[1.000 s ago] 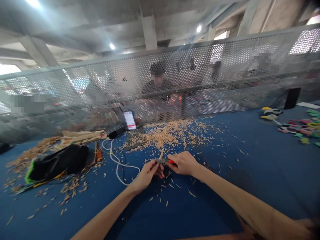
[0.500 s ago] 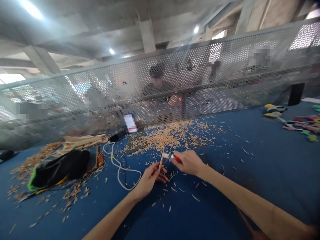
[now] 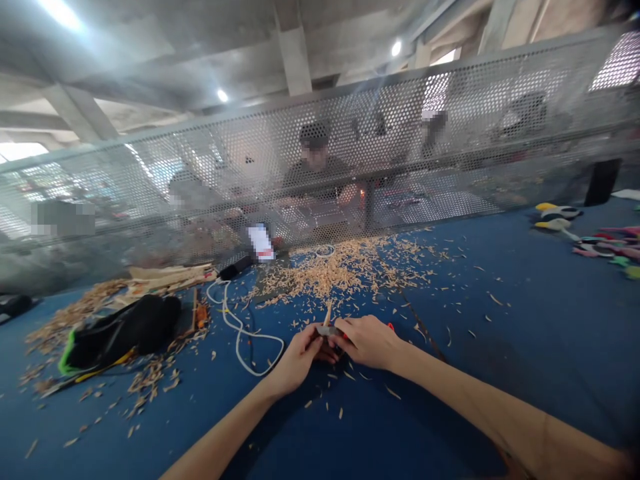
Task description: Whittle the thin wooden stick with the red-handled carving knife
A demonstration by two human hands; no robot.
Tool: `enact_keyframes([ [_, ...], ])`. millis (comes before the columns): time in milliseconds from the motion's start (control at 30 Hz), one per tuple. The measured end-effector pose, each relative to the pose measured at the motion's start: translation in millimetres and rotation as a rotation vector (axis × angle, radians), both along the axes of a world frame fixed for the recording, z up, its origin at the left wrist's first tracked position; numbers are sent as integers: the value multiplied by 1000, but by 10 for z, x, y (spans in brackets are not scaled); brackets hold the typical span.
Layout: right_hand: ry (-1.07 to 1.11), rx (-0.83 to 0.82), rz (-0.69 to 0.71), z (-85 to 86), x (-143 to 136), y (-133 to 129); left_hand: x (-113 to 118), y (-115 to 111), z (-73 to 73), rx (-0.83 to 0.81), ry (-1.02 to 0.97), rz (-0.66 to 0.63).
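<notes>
Between the fingers of my left hand point(image 3: 297, 360) stands a thin pale wooden stick point(image 3: 328, 313), its tip pointing up and away. My right hand point(image 3: 373, 341) is closed around the red handle of a knife point(image 3: 327, 331), whose grey blade lies across the stick close to my left fingers. The two hands almost meet, and part of the handle is hidden in my right fist. Pale wood shavings point(image 3: 345, 270) are heaped on the blue table point(image 3: 425, 420) just beyond the hands, with a few loose curls around them.
A white cable point(image 3: 240, 333) loops left of my hands. Farther left lie a black bag-like item point(image 3: 130, 327) and darker shavings point(image 3: 80, 317). A phone point(image 3: 261, 241) leans by the perforated metal screen point(image 3: 225, 173); people sit behind it. Colourful items point(image 3: 607, 247) lie at right.
My right hand has moved down and left, bringing the knife blade from the stick's upper end to near my left fingers. The left hand stays almost in place with the stick.
</notes>
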State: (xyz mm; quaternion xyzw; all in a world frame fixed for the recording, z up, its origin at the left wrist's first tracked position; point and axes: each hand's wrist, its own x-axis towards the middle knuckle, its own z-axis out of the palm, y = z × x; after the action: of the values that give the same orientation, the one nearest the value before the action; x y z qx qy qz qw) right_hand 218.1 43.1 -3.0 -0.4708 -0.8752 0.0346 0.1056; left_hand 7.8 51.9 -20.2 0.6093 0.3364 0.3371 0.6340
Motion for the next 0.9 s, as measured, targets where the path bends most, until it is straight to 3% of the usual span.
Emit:
enact_keyframes([
  [800,-117,182,51,-39,236,237,49,-21,84,-25,26,-6],
  [900,-54,161,-79,-13,414,366,29,-48,60,-48,14,7],
])
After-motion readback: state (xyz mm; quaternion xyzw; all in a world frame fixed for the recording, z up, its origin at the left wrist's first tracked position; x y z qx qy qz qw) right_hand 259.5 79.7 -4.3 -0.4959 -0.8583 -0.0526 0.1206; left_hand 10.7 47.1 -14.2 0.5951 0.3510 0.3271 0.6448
